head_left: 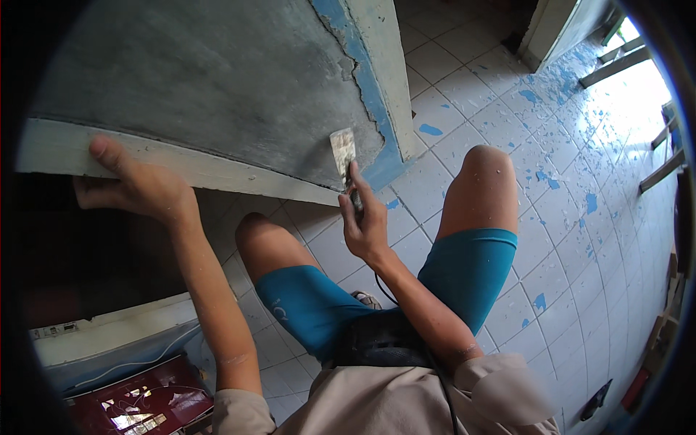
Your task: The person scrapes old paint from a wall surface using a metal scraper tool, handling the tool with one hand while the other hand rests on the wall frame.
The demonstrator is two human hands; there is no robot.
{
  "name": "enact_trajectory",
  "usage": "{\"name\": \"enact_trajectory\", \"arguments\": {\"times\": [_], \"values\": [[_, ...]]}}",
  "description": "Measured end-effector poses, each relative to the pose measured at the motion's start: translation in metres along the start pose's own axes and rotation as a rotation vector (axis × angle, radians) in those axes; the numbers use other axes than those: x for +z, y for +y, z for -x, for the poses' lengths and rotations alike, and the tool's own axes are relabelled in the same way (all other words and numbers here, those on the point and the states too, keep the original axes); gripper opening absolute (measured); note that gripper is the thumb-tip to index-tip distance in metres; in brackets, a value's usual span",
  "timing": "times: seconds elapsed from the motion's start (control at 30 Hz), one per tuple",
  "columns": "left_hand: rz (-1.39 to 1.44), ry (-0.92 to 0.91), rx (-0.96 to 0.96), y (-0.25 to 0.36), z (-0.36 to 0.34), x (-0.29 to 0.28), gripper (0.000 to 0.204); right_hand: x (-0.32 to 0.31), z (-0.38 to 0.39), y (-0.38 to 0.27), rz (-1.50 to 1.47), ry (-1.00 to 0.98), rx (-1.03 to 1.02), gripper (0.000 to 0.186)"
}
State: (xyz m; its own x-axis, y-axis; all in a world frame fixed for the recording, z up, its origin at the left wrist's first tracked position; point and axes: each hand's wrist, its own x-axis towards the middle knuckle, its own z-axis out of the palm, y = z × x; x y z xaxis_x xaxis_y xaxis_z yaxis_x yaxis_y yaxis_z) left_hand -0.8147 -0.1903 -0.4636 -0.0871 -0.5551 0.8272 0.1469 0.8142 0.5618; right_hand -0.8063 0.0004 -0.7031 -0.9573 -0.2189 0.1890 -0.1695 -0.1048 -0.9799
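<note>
A door point(203, 80) with a grey panel, a pale frame and a ragged strip of blue paint stands tilted before me. My left hand point(148, 190) is closed round the door's pale edge, its thumb on the face and its fingers behind. In my right hand point(368, 226) is a paint scraper point(342, 152), gripped by its dark handle. The scraper's worn, paint-smeared blade lies at the grey panel's lower right corner, beside the blue strip; whether it touches the surface I cannot tell.
Blue paint flakes point(430, 130) litter the white tiled floor point(500, 308). Wooden legs point(616, 67) of some furniture stand at the far right. A dark red panel point(145, 399) lies at lower left, near a white cable. My knees flank the work.
</note>
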Motion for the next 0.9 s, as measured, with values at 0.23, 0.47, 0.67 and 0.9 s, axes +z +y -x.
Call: {"name": "enact_trajectory", "arguments": {"times": [0.23, 0.47, 0.67, 0.9], "values": [[0.01, -0.005, 0.104, -0.005, -0.004, 0.001, 0.094, 0.006, -0.008, 0.005, -0.046, 0.079, -0.027, 0.061], [0.003, 0.013, 0.073, -0.004, -0.003, 0.0, 0.096, 0.005, 0.005, 0.009, -0.308, 0.185, 0.143, 0.058], [0.029, 0.047, 0.094, -0.002, -0.003, 0.003, 0.09, -0.019, -0.052, 0.018, -0.116, 0.473, 0.109, 0.051], [0.086, 0.05, 0.087, -0.002, -0.004, 0.003, 0.089, -0.035, -0.115, 0.003, 0.381, 0.478, -0.299, 0.065]]}}
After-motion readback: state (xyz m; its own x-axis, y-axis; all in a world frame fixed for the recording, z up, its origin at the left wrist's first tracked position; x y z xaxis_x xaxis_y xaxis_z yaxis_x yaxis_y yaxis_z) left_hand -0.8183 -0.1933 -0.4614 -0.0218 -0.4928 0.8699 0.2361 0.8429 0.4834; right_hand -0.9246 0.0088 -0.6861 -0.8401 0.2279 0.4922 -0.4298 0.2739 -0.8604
